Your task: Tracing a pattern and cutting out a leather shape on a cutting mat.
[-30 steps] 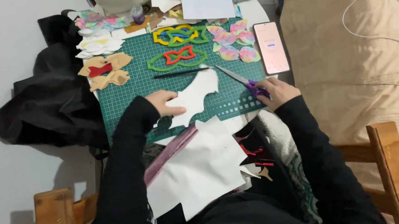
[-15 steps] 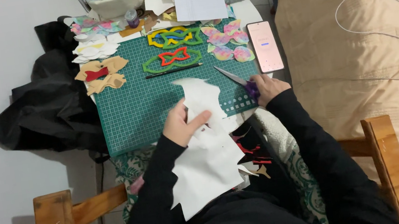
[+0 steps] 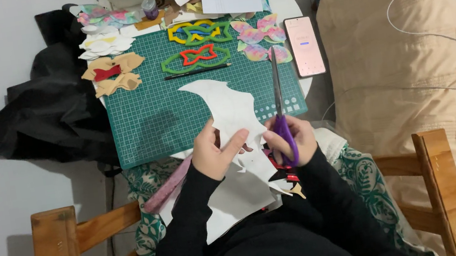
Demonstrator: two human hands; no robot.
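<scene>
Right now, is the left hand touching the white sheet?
Touching. The head view shows the left hand gripping the white sheet, thumb on top, with no gap.

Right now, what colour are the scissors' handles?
Purple, seen in the head view: the scissors are in the right hand.

Green cutting mat [image 3: 154, 121] covers the tabletop. On its far part: a green bow-shaped template [image 3: 196, 60] with a red one inside, yellow and green outline templates [image 3: 198, 31] beyond it, a black pencil [image 3: 198, 71] lying crosswise just nearer. Pastel bow cutouts [image 3: 255, 38] at the mat's right end; tan felt bows [image 3: 113, 73] at its left edge, white cutouts [image 3: 101, 44] beyond them. Phone [image 3: 304, 45], screen lit, beside the mat's right edge. Black cloth [image 3: 45, 116] heaped left of the table. Wooden chair arms [image 3: 438, 187] frame the seat. Beige bedding [image 3: 410, 58] at right, white cable [image 3: 438, 0] across it.
</scene>
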